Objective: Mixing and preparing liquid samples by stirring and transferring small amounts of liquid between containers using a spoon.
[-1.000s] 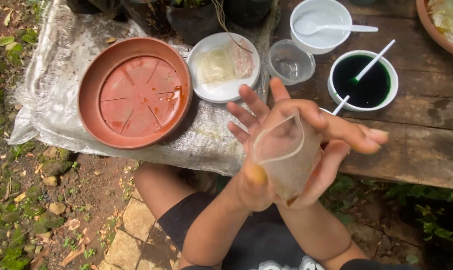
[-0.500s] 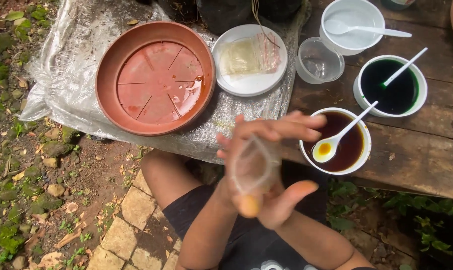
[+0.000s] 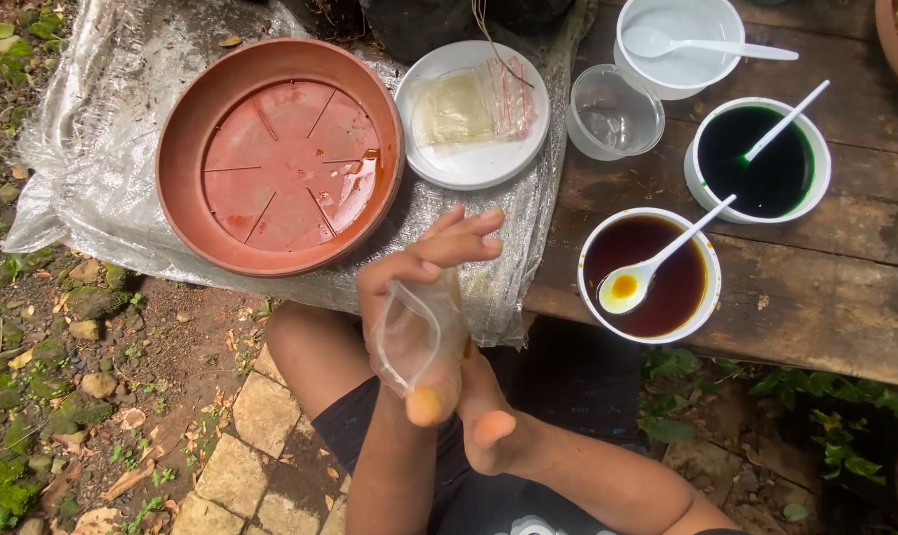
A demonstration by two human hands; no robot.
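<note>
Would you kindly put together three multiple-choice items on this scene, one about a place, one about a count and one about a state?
1. Where does the terracotta saucer lie?
A. on the plastic sheet
B. on the bare planks
C. on the ground

2. How many bowls hold dark liquid?
A. one
B. two
C. four

3. What state is the small clear bag in?
A. lying flat on the white plate
B. full of liquid
C. held open between both hands

Answers:
1 A, the sheet shows all round the saucer.
2 B, the brown bowl and the green-black bowl.
3 C, the left hand and right hand hold it, mouth gaping.
</note>
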